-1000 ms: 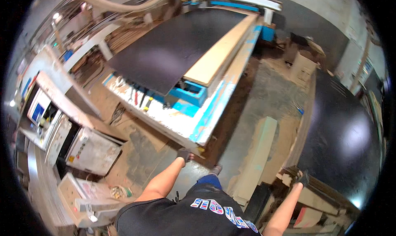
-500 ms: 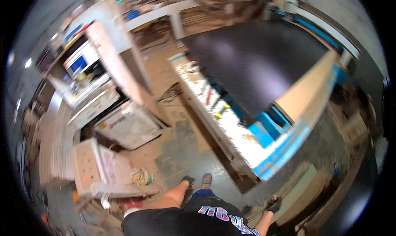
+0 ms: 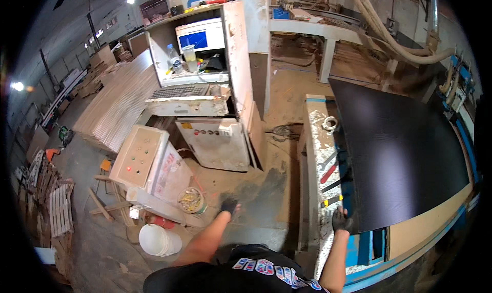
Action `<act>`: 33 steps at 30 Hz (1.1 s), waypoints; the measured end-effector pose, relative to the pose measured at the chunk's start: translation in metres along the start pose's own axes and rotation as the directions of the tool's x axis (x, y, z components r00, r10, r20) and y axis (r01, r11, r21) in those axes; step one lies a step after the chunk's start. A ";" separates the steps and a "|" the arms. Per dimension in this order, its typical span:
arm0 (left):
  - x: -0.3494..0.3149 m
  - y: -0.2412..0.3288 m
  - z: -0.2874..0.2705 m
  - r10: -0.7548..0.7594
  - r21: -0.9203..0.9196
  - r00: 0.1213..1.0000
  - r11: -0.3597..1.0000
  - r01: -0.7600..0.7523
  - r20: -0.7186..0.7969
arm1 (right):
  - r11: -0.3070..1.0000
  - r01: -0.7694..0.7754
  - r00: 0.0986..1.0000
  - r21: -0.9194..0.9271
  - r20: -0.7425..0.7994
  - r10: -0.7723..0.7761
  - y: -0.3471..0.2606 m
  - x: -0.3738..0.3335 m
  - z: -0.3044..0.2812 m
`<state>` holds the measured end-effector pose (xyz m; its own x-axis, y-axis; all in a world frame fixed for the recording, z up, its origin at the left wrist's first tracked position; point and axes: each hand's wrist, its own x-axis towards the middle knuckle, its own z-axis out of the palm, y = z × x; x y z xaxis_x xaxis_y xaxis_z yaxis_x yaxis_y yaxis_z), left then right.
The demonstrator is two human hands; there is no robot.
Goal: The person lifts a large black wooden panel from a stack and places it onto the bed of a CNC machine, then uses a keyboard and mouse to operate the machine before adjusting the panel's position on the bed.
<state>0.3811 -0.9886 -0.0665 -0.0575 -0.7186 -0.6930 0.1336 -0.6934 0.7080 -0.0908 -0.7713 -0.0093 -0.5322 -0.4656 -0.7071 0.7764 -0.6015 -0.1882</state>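
My right hand (image 3: 340, 220), in a dark glove with bare fingertips, is at the near left corner of a large black panel (image 3: 405, 154) lying on a machine bed. Its fingers look loosely stretched with nothing visible in them; whether they touch the panel, I cannot tell. Just beyond them, a yellow-and-black handled tool (image 3: 332, 200) lies on the worn white ledge (image 3: 324, 231). Farther along that ledge are a red-handled tool (image 3: 328, 174) and a roll of tape (image 3: 329, 123). My left hand (image 3: 230, 205), also gloved, hangs above the floor, fingers apart and holding nothing.
A control cabinet (image 3: 238, 62) with a screen and keyboard (image 3: 179, 91) stands ahead. Left of me are a button console (image 3: 138, 157), a bucket of scraps (image 3: 192, 200) and a white bucket (image 3: 160, 240). Stacked boards (image 3: 120, 106) stand farther left; a thick hose (image 3: 379, 31) arches overhead.
My view has swung to the right-hand bench's left side, bringing the cabinet nearer the middle. My right hand has moved from low beside me up to the panel's corner.
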 end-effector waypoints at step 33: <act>0.214 0.191 0.502 0.024 -0.208 0.823 0.971 0.115 0.568 | 0.528 0.826 0.405 -0.198 -0.443 -0.800 -0.045 -0.156 -0.116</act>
<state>-0.1021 -1.3007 -0.0112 -0.6062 -0.6374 -0.4755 0.3293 -0.7455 0.5795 -0.0038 -0.5960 0.0303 -0.6866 0.5805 -0.4376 0.0368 -0.5735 -0.8184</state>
